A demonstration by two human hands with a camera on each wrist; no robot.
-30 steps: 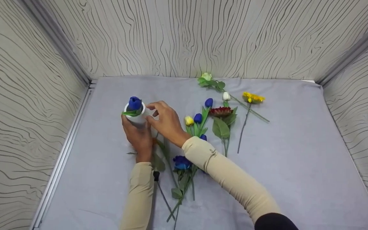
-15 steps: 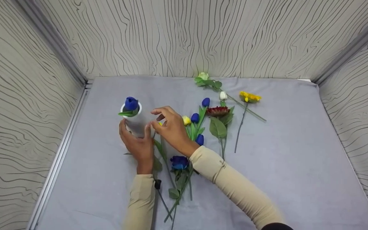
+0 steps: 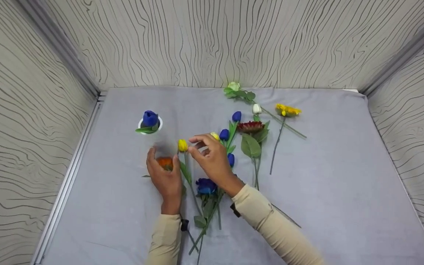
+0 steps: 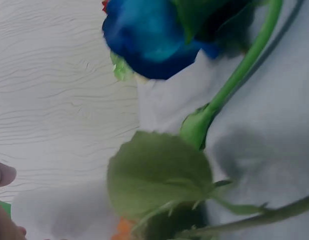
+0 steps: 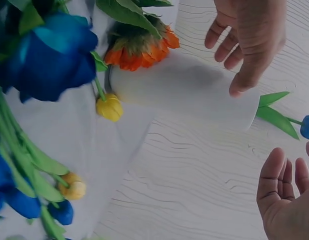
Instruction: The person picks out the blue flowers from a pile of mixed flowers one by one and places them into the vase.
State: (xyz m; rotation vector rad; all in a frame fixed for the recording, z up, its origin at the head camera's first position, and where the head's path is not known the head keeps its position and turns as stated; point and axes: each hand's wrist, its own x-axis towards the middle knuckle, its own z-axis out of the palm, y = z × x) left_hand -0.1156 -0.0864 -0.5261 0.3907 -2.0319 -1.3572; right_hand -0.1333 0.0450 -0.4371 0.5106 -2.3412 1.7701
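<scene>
A white cylindrical vase (image 3: pixel 158 129) stands upright at the left, holding a blue tulip (image 3: pixel 150 118) with a green leaf over its rim. My left hand (image 3: pixel 165 184) is in front of the vase, its thumb and fingers spread apart and nothing between them. In the right wrist view the left hand (image 5: pixel 254 40) is beside the vase's wall (image 5: pixel 189 90). To the right, my right hand (image 3: pixel 215 162) hovers with relaxed, bent fingers and holds nothing. Between the hands lie a yellow tulip (image 3: pixel 183 145) and an orange flower (image 3: pixel 165 163), the latter partly behind the left hand.
A blue rose (image 3: pixel 206 186) and several tulips lie mid-table with crossing stems. A dark red flower (image 3: pixel 251 127), a white tulip (image 3: pixel 257 109), a yellow flower (image 3: pixel 288 110) and a pale green rose (image 3: pixel 234 87) lie further right on the grey cloth (image 3: pixel 337 165). Patterned walls surround the table.
The left hand has let go of the vase and drawn back toward the person. The right hand has moved away from the vase to the right and nearer. The vase now stands on its own.
</scene>
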